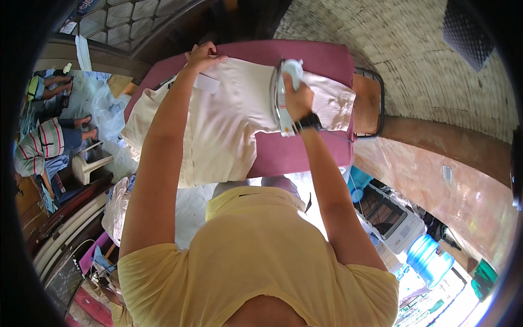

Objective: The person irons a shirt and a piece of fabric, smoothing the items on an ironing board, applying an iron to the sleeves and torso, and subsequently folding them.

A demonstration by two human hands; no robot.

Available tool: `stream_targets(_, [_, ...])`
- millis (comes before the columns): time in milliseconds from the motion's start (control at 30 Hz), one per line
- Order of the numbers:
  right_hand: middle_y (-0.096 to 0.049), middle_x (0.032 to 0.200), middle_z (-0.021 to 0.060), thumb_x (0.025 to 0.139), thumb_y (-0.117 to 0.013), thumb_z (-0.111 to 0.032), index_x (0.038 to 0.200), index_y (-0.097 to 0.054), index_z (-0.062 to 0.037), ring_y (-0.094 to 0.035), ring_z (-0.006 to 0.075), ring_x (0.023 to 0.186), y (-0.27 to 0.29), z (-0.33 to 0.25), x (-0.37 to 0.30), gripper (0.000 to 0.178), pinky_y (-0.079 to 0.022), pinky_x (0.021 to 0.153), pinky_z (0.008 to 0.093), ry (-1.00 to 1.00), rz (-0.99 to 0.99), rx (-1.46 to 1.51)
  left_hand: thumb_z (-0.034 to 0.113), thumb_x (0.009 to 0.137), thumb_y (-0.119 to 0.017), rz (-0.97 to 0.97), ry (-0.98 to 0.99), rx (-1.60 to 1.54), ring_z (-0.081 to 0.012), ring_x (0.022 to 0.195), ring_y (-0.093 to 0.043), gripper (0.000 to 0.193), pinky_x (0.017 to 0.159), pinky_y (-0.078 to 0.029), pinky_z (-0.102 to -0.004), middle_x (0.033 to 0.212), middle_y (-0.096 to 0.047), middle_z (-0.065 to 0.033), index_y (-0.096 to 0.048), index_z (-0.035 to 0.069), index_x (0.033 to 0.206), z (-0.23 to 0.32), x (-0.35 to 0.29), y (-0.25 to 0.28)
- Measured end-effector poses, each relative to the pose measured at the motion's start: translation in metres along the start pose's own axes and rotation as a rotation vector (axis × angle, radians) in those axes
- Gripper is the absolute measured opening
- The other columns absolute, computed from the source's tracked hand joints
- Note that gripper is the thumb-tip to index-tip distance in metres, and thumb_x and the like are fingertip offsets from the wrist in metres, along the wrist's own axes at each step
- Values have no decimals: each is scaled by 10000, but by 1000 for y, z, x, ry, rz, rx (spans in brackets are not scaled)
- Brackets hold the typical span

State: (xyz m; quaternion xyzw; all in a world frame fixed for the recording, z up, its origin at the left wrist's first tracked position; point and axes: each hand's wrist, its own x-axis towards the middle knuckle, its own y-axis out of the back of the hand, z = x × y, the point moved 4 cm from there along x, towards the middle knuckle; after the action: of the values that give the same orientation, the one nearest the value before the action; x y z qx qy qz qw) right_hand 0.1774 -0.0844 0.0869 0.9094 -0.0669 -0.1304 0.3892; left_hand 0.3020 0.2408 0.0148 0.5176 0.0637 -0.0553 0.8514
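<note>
**Right hand grips iron (292, 70) over cream garment (226, 114)**

A person in a yellow shirt (256, 234) stands at a maroon-covered board (305, 152), the cream garment spread across its top. The right hand (299, 101), a dark watch at its wrist, has its fingers wrapped around the iron's handle, the iron lying over the part of the garment toward the right. The left hand (204, 58) touches the garment's far edge with bent fingers; whether they pinch the cloth cannot be told. A white tag (206, 83) lies on the fabric near that hand. Beyond the board at left are a pale plastic bag (116, 210) and clear plastic (107, 111), any contents indistinct. At lower right lies a translucent blue water jug (429, 260), its fill unclear. Farther left, a person in a striped top (50, 137) is near a pale stool (83, 169).
</note>
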Motion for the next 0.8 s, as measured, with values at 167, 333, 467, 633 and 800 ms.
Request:
stream_targets(167, [-678,800,266,845,-557,-639,874,-663,85,-690,400,788,-3,-29,11,732,-540,784,470,3,-44,130,622,651,-777,46,11,64,-251,1055,-511,530,928,-311,-473,936,-647,32,-588,186,885,-4,0,0])
stream_targets(333, [-677,836,278,837,-606,-608,950,-689,41,-678,419,833,40,59,-53,664,-535,781,475,0,-1,-1,523,766,-727,-3,78,253,-261,1096,-498,443,975,-325,-548,1063,-623,-11,-582,191,1020,27,-11,11])
stream_targets(467, [-670,670,205,879,-621,-528,994,-693,6,-675,343,567,78,98,-76,551,-549,561,427,-86,316,56,257,859,-648,507,-235,434,-292,1089,-493,327,954,-377,-511,1150,-516,-60,-558,147,1154,97,-53,-16])
stream_targets(633, [-664,678,214,887,-551,-613,916,-673,51,-686,339,618,79,131,-18,676,-525,549,416,-286,468,137,336,906,-601,265,-606,126,-291,1355,-349,485,1139,-242,-522,1440,-399,-66,-480,159,1341,167,-116,-86])
stream_targets(800, [-693,903,237,898,-538,-587,1057,-675,2,-675,392,892,82,117,44,625,-518,773,463,-527,387,283,401,947,-535,266,-590,161,-280,1407,-283,512,1156,-203,-524,1517,-324,-23,-426,188,1400,166,-118,-99])
